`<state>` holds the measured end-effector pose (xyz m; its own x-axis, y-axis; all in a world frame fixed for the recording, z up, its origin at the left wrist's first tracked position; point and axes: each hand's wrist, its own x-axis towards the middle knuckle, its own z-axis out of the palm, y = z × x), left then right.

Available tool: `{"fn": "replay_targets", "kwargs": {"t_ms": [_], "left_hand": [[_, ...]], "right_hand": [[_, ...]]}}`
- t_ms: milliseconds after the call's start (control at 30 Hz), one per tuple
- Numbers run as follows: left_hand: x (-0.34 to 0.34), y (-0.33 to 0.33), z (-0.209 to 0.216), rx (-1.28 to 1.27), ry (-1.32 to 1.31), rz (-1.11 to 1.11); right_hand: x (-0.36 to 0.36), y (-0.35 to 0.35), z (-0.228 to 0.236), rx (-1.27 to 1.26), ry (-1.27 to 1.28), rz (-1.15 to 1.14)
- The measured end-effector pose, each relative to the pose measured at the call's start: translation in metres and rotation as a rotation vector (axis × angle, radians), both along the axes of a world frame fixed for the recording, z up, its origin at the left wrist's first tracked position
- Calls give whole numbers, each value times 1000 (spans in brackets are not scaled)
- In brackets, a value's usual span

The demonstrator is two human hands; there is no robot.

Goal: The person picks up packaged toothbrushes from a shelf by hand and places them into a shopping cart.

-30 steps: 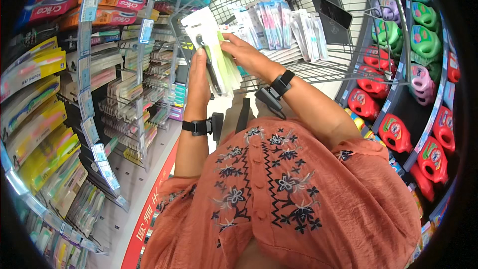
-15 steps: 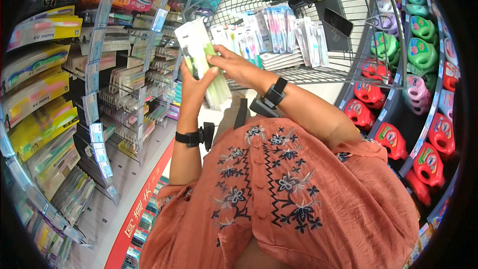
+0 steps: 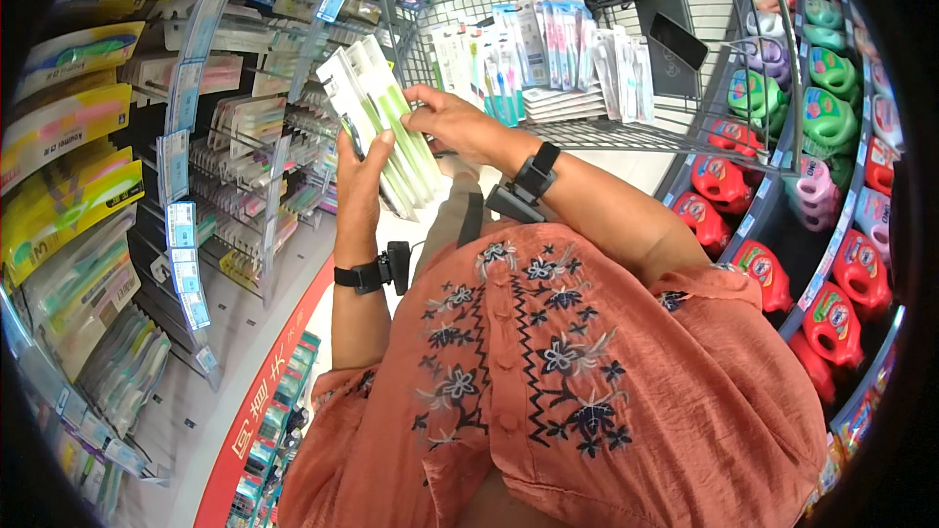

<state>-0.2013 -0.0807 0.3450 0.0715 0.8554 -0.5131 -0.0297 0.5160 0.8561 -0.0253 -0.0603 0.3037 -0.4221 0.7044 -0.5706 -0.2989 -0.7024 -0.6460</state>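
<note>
Several slim toothbrush packs (image 3: 391,103), white and light green, are held up in front of me between both hands. My left hand (image 3: 362,176) is closed round their left side, its thumb lying across the front. From the other side, my right hand (image 3: 455,125) grips the right-hand packs with thumb and fingers. The packs are spread slightly apart at the top, their lower ends slanting down to the right. How many there are I cannot tell, as they overlap.
A wire shopping cart (image 3: 587,149) stands ahead, holding upright and stacked toothbrush packs (image 3: 553,44), a dark phone (image 3: 678,41) and a black folder-like board (image 3: 663,12). Hooks of hanging packs (image 3: 240,127) line the left shelf. Detergent bottles (image 3: 831,323) fill the right shelf.
The toothbrush packs have shifted a little left and fanned apart at the top. Both hands still grip them, and my left hand has moved slightly left and down.
</note>
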Motion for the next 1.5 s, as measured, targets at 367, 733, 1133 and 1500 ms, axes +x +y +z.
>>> {"fn": "replay_targets", "kwargs": {"t_ms": [367, 733, 1133, 1500], "left_hand": [[-22, 4, -15, -13, -258, 88], [-20, 13, -7, 27, -38, -71], [-42, 15, -14, -48, -294, -12], [-51, 13, -25, -14, -242, -23]], "right_hand": [[-6, -2, 5, 2, -17, -16], [-6, -4, 17, 67, -83, -45], [-11, 4, 14, 37, 70, -48], [-18, 13, 32, 153, -131, 26]]}}
